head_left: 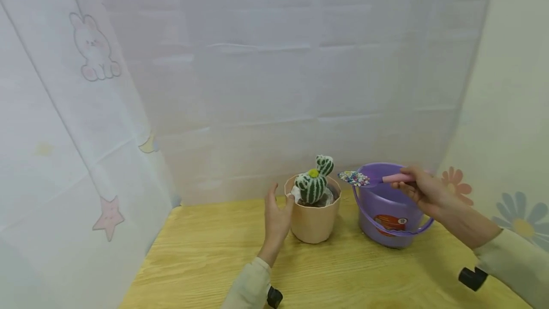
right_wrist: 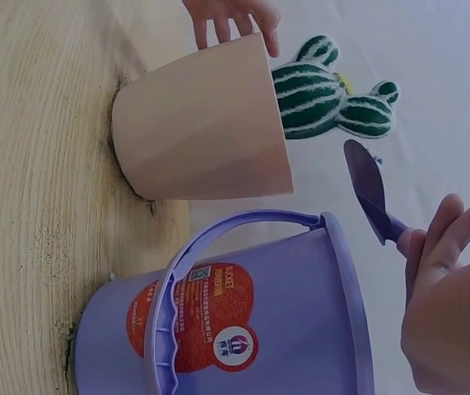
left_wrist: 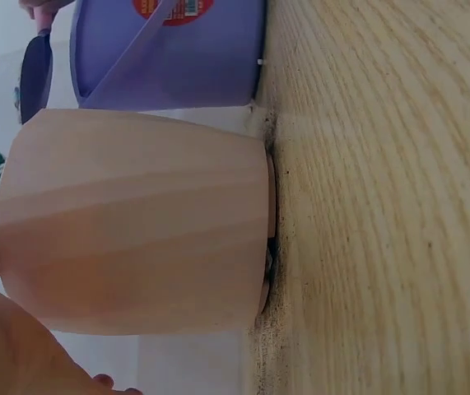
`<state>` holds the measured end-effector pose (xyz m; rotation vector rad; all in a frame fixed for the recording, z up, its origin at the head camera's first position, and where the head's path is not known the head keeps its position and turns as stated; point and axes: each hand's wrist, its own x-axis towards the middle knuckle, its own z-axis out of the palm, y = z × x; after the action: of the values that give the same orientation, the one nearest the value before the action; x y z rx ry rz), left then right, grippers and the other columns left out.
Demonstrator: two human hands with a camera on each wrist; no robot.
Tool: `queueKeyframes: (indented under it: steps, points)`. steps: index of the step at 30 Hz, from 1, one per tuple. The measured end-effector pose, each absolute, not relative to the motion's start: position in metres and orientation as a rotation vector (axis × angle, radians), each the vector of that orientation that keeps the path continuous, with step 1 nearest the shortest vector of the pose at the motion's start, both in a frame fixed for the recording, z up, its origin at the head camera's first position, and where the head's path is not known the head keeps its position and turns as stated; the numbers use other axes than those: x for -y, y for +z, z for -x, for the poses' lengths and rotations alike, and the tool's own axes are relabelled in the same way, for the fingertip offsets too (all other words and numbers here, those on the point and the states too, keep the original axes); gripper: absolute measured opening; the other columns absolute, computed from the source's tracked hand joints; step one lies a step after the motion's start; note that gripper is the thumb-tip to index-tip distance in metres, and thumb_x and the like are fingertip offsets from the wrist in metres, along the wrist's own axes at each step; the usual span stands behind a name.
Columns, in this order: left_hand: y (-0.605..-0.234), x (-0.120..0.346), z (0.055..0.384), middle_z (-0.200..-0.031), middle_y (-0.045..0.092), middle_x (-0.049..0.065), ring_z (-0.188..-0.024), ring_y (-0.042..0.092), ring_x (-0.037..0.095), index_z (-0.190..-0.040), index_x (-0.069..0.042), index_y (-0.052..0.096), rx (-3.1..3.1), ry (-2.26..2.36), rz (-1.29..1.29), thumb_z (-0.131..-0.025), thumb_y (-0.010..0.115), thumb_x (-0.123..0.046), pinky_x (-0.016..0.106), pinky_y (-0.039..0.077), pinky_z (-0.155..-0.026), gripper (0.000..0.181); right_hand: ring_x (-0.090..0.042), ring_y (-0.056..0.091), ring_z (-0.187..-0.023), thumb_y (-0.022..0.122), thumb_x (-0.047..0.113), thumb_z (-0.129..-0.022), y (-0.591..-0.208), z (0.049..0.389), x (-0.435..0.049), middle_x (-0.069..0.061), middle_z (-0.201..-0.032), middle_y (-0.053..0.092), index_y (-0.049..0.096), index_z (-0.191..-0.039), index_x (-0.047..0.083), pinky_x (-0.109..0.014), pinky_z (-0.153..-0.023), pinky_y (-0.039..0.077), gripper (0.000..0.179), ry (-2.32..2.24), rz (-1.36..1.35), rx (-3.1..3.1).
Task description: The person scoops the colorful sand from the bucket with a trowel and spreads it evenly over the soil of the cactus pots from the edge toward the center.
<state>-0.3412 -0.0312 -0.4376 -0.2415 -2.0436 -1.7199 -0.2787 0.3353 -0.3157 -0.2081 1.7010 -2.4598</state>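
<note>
My right hand [head_left: 422, 190] grips the pink handle of a small purple trowel [right_wrist: 368, 185]. Multicoloured pebbles [head_left: 354, 178] are heaped on its blade, which is held level above the rim of a purple bucket [head_left: 388, 204]. The blade's tip points left at a peach plant pot [head_left: 315, 223]. In that pot stands a knitted-looking green and white striped cactus [head_left: 312, 187] with a yellow flower, white material around its base. My left hand [head_left: 278, 213] is at the pot's left side, thumb at the rim and fingers extended.
Both containers stand on a yellow wood-grain table [head_left: 206, 252], close to the pale back wall sheet [head_left: 257, 108]. The bucket's handle [right_wrist: 162, 329] hangs down at its front. Dark specks lie on the table around the pot's base.
</note>
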Motion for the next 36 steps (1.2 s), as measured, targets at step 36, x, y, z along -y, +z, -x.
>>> queueKeyframes:
  steps: [36]
  points:
    - [-0.443, 0.030, 0.343, -0.157, 0.041, 0.009, -0.127, 0.050, 0.030, -0.158, -0.019, 0.038, 2.096, -1.909, 0.326, -0.105, 0.056, -0.040, 0.047, 0.052, -0.094, 0.060, -0.019, 0.074, -0.089, 0.043, 0.006, -0.109, -0.313, 0.308, -0.291, -0.015, -0.096, 0.075, 0.080, -0.090, 0.001, -0.020, -0.080, 0.056, 0.042, -2.466, 0.060, -1.709]
